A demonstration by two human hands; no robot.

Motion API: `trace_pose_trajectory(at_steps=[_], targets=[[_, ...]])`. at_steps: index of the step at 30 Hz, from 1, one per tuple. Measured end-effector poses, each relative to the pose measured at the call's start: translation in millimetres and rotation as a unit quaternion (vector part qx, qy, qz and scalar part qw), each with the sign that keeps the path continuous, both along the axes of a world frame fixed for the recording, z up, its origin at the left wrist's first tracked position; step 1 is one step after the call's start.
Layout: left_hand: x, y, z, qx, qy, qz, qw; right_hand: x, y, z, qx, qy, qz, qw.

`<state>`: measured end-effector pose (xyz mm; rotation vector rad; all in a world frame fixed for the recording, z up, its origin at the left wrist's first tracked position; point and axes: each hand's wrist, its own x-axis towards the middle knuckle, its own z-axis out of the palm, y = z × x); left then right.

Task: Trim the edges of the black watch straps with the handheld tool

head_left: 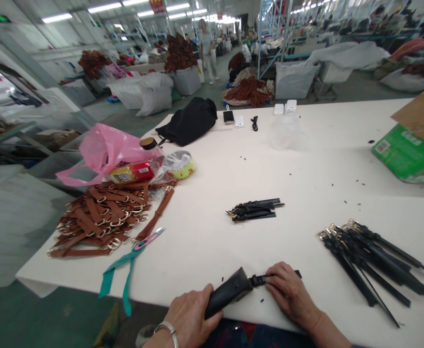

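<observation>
My left hand [192, 311] is closed around the handle of a black hand tool [229, 291] at the table's near edge. A thin black strap [258, 279] runs out of the tool's tip, and my right hand [287, 290] presses its fingers down on that strap. A small bundle of black straps with gold buckles [253, 210] lies in the middle of the white table [306, 159]. A larger fan of black buckled straps [373, 263] lies to the right of my right hand.
A heap of brown buckled straps [101, 220] lies at the left, with small snips on a teal ribbon [135, 256] beside it. A pink bag [105, 150], a black bag [190, 121] and a green cardboard box [411, 145] stand farther off. A person [208, 48] stands far behind.
</observation>
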<state>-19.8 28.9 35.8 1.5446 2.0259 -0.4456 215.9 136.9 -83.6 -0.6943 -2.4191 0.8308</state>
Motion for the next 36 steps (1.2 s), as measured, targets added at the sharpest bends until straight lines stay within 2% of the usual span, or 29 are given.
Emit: trace_pose_trajectory(at_steps=[6, 11, 14, 17, 23, 26, 31, 36], targets=[[8.4, 3.8, -6.1, 0.007, -0.010, -0.010, 1.000, -10.4, -1.5, 5.2, -0.011, -0.032, -0.037, 0.999], [8.4, 5.7, -9.5, 0.024, -0.015, -0.002, 1.000, -17.3, -1.4, 8.7, 0.007, -0.058, -0.032, 0.998], [6.2, 2.7, -10.5, 0.025, -0.022, -0.004, 0.999, -19.2, -0.4, 10.0, 0.001, -0.065, -0.006, 0.998], [5.3, 0.5, -10.2, 0.020, -0.025, -0.005, 0.999, -22.2, 1.5, 14.9, -0.050, -0.077, 0.017, 0.996], [4.9, 1.8, -9.0, 0.021, -0.025, -0.006, 0.999, -29.9, 4.9, 28.7, -0.180, -0.073, 0.016, 0.981], [2.5, 0.2, -10.9, 0.024, -0.029, -0.006, 0.999, -31.8, 4.1, 24.5, -0.187, -0.066, -0.011, 0.980], [1.3, -6.9, -15.1, 0.030, -0.021, -0.018, 0.999, -37.8, -0.4, 4.8, -0.112, -0.064, -0.072, 0.989], [10.8, -2.9, -12.9, 0.016, -0.020, -0.022, 0.999, -38.9, -1.0, -5.6, -0.095, -0.036, -0.072, 0.992]])
